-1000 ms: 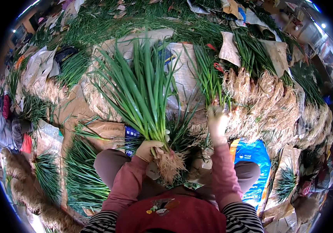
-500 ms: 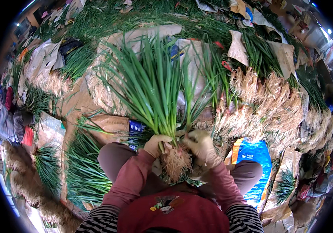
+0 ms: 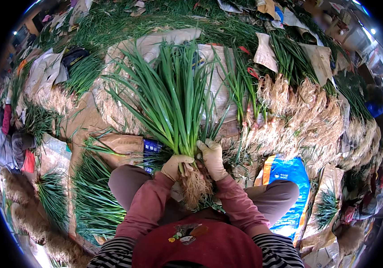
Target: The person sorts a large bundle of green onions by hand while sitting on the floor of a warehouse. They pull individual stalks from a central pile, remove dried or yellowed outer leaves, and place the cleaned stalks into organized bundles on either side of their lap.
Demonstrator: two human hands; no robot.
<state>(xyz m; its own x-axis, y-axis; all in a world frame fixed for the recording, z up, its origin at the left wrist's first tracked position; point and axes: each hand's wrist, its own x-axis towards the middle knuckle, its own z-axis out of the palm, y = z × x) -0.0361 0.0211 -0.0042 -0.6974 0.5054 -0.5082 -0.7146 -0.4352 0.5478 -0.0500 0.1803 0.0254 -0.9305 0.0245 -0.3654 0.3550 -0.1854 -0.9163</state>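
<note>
The fingers of the left hand [image 3: 176,167] are closed around the lower stems of a bunch of green onions [image 3: 173,102], just above its pale roots [image 3: 194,185]. The fingers of the right hand [image 3: 212,159] are bent and pressed together against the 3 o'clock side of the same stems; their tips are partly hidden, so I cannot tell if they pinch a stalk. The bunch stands between the two hands, its long leaves fanning toward 11 and 12 o'clock, and its roots hang toward 6 o'clock, in front of the red apron [image 3: 196,243]. From the hands, a few separate stalks [image 3: 245,91] lie at 1 o'clock, near a red tie [image 3: 252,72]. At 2 o'clock there is a wide heap of rooted onions [image 3: 305,107], roots turned toward the person. A blue sack [image 3: 287,192] lies between 3 and 4 o'clock, beside the person's knee. At 8 o'clock is a green pile [image 3: 97,196] of leaves, and between 9 and 10 o'clock a brown paper sack [image 3: 122,145] lies near a dark blue package [image 3: 151,154].
</note>
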